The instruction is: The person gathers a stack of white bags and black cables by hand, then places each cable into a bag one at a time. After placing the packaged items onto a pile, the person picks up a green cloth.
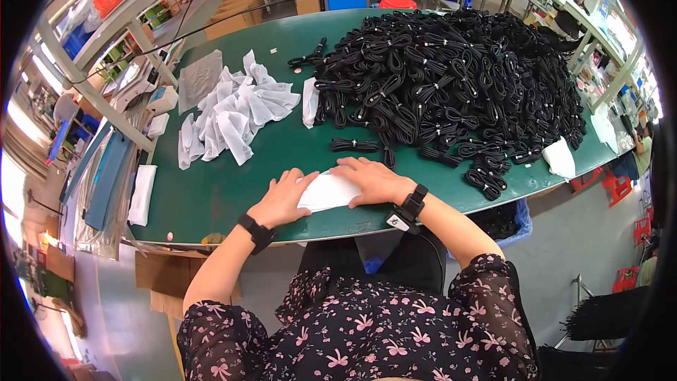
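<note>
Hands (pixel 282 199) flat on white pouch (pixel 327 192)

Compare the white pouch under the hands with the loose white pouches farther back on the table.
The white pouch lies alone and flat, pressed by the left hand and right hand; the loose pouches overlap in a crumpled, untouched heap. It sits at the near edge; they lie farther back left. Both are white, on the green table.

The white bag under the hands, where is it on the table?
In the head view, the white bag lies flat at the near edge of the green table, between the left hand and right hand, just before a single black cable bundle.
</note>
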Demonstrator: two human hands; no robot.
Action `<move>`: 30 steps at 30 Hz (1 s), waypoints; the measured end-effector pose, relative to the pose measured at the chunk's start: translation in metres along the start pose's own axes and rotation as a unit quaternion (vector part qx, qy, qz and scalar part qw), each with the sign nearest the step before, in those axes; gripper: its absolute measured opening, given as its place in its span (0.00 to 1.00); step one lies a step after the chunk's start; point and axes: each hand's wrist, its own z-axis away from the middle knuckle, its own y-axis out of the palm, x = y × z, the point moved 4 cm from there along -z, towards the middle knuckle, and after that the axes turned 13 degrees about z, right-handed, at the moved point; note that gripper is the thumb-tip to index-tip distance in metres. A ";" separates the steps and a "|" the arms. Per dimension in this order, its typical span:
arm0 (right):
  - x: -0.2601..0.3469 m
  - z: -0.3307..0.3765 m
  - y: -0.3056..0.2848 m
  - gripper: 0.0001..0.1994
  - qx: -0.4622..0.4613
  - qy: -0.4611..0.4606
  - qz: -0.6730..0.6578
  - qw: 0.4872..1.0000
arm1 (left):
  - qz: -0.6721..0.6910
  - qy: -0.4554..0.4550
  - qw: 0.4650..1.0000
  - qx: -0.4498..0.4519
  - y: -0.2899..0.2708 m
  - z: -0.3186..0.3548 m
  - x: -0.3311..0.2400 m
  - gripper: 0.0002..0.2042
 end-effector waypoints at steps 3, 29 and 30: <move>0.002 -0.001 0.001 0.38 -0.005 -0.003 -0.006 1.000 | 0.001 -0.003 0.999 -0.051 0.002 0.009 -0.004 0.41; -0.036 0.102 0.011 0.18 -0.207 0.232 -0.070 0.948 | 0.135 0.096 0.953 -0.253 0.059 -0.053 -0.046 0.09; -0.039 0.104 0.012 0.18 -0.228 0.247 -0.093 0.937 | 0.123 0.091 0.955 -0.253 0.059 -0.053 -0.046 0.09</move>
